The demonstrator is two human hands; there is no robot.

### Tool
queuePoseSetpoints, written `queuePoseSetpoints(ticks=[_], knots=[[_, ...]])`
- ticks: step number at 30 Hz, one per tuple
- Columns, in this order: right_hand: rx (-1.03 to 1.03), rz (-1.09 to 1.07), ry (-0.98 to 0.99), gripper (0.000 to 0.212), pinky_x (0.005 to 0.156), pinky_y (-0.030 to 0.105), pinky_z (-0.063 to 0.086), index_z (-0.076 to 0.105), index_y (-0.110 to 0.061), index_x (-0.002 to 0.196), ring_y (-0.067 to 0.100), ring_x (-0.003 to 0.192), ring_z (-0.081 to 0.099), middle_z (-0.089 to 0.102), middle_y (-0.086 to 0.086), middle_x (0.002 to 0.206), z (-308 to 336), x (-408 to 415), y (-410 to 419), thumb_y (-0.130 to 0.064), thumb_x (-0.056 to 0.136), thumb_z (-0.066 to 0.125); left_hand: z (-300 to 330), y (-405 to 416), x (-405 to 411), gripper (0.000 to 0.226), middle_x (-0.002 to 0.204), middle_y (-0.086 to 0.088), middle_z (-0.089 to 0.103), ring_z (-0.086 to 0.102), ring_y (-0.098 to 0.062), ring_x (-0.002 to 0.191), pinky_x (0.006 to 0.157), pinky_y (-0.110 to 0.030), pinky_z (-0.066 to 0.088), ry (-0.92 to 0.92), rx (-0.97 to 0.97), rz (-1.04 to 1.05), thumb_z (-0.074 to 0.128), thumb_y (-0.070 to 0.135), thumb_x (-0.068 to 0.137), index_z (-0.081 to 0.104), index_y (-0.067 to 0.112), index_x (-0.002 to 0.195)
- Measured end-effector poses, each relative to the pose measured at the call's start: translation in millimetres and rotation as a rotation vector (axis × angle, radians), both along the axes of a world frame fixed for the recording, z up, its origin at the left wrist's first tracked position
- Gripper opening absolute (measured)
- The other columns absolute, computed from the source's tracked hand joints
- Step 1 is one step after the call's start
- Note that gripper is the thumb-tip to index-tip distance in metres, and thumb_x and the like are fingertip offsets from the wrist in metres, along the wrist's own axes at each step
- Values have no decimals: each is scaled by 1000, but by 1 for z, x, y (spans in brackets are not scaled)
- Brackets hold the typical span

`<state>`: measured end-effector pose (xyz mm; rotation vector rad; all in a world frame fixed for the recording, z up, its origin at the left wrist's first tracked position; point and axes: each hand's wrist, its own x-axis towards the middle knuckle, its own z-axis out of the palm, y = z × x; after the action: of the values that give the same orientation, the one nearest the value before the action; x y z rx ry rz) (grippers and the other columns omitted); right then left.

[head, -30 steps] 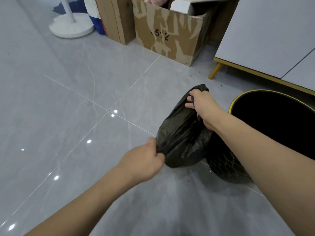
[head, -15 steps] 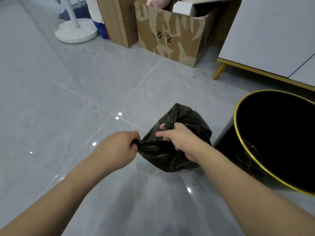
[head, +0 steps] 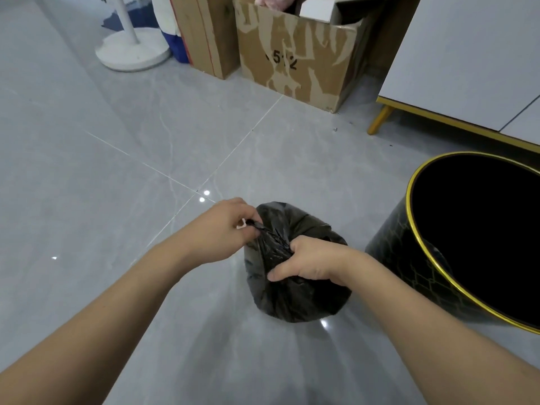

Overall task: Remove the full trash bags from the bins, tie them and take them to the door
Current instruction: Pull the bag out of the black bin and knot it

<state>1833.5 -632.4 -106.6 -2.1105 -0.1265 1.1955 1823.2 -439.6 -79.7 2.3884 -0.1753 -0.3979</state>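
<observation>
Grey tile floor (head: 87,229), cardboard boxes (head: 295,54) at top, black bin (head: 409,276) w/ gold rim at right edge. Trash bag (head: 295,299), held up mid-air a sec ago, now sits on the floor at centre, just left of the bin, so tying is prob. underway. Left hand (head: 225,229) pinches a gathered strip of the neck; right hand (head: 312,263) is curled tight round the neck.

Only readable thing here is on the torn-up cardboard box (head: 295,51) up around 12 o'clock: black printed digits on its front that look like "5" and "2", with something in between too scuffed to read.
</observation>
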Motion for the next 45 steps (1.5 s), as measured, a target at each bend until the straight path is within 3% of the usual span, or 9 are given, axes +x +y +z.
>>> queuePoseSetpoints(ticks=[6,9,14,18,24,32,39,42,45], knots=[[-246,137,-100,59,80,31,52,66,-22,90,14,85,63,67,-5,91,34,12,-15,-64,49,71,-6,-27,8,16,130,18,51,39,-1,124,93,-13,30,-25,-259,69,57,11,90,63,24,84],[-492,320,-500,31,59,27,40,56,-17,79,17,75,57,62,-3,86,45,8,-17,-47,71,62,-7,-39,8,19,121,16,61,56,3,108,89,-11,42,100,-521,97,47,8,96,60,21,91],[-582,271,-1142,25,69,31,37,61,-15,97,27,105,41,49,5,107,53,-7,-31,-31,78,61,-14,-50,6,13,63,0,57,48,-13,57,58,-31,39,111,-397,203,45,22,98,54,22,90],[-458,83,-1375,22,86,36,40,62,-16,89,28,100,38,50,7,128,51,-24,-44,-20,67,62,-13,-57,2,15,64,-1,57,51,-16,59,61,-33,40,166,-421,285,51,23,94,59,16,82],[-413,7,-1410,23,85,41,42,67,-24,85,27,98,36,47,3,138,32,-38,-57,-11,66,67,-5,-69,-5,22,106,3,65,60,-7,94,79,-11,45,87,-813,372,45,5,94,62,15,85],[-358,64,-1534,26,81,32,36,65,-17,95,21,87,40,58,1,100,23,-42,-66,-17,69,64,-21,-85,-4,16,66,4,59,52,-6,54,56,-23,43,113,-556,351,42,21,100,53,18,89],[-222,111,-1399,26,68,40,46,67,-16,109,25,72,47,55,1,80,24,-42,-70,-15,85,57,-15,-73,-16,19,64,6,55,54,-17,72,69,-38,43,239,-642,302,50,37,84,43,37,102],[-184,21,-1232,20,74,36,46,69,-17,102,21,80,50,51,-3,83,22,-42,-70,-17,83,66,-19,-66,-31,40,79,14,54,40,-5,101,84,-29,38,76,-419,153,58,56,70,34,52,103],[-57,-188,-897,15,77,20,40,69,-29,98,9,91,49,46,-14,86,21,-41,-67,-24,85,63,-23,-70,-32,35,88,17,50,38,-3,103,89,-26,25,-256,37,28,51,52,74,48,49,109]])
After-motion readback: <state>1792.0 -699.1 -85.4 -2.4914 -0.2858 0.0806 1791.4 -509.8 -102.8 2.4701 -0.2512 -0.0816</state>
